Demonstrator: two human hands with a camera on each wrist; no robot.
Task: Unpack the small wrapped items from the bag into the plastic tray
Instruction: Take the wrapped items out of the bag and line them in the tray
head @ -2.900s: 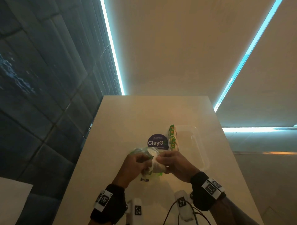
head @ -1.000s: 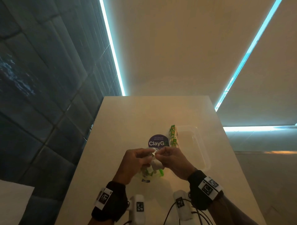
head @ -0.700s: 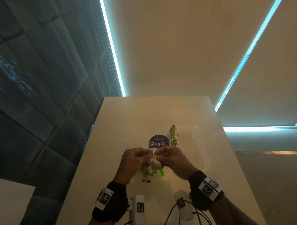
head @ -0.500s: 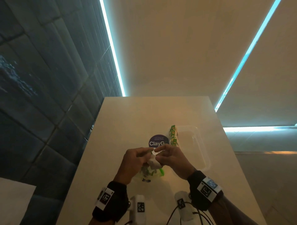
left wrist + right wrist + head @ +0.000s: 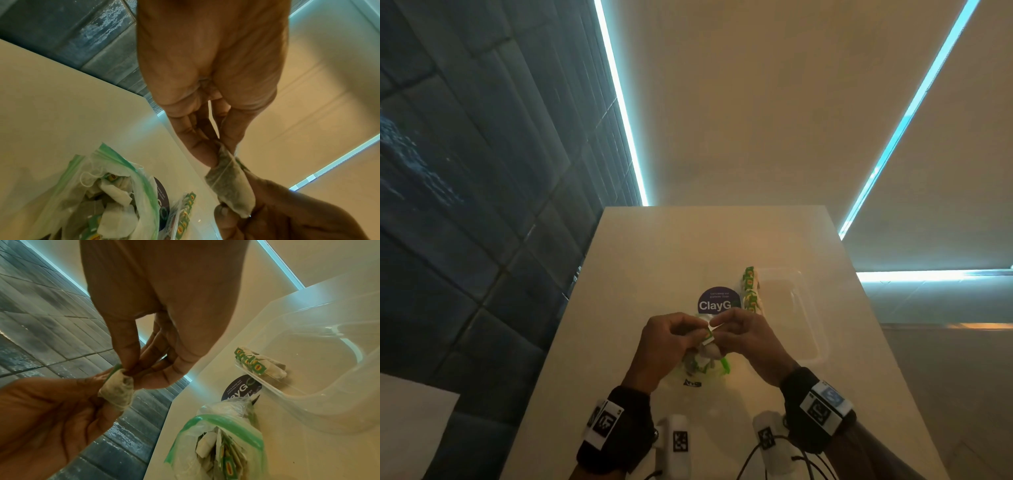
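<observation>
In the head view, a small tea bag is pinched between the left hand and the right hand above the open bag on the bench. A round sticker lies beyond, beside the clear tray, where a row of tea bags is lined along the left wall.

In the left wrist view, the tea bag is gripped at its upper end by curled left fingertips.

In the right wrist view, its tagged end is nipped by right thumb and fingers.
</observation>
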